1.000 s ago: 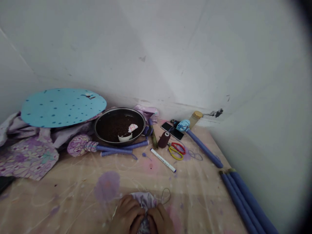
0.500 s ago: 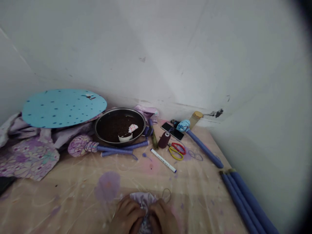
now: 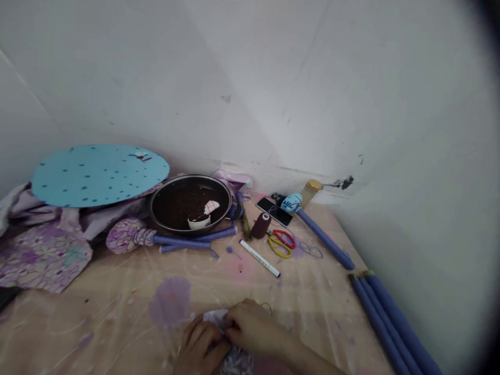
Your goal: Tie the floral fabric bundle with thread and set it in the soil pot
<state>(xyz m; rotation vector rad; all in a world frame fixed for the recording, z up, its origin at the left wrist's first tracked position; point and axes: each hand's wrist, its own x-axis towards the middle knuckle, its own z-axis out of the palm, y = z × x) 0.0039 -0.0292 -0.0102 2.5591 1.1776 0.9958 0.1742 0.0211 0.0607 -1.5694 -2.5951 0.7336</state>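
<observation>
I'm gripping crumpled pale-lilac patterned cloth (image 3: 236, 362), low at centre, with my left hand (image 3: 203, 342) curled round it; my right hand (image 3: 250, 324) is touching it, its pinch hidden. One round floral cloth head (image 3: 124, 236) is lying bound, seemingly done; mine is looking unfinished.

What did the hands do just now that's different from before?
The right hand moved forward and a little left, over the cloth, and its forearm now shows; whether it grips anything is hard to see. The left hand stayed on the cloth. The pan and marker stayed put.
</observation>
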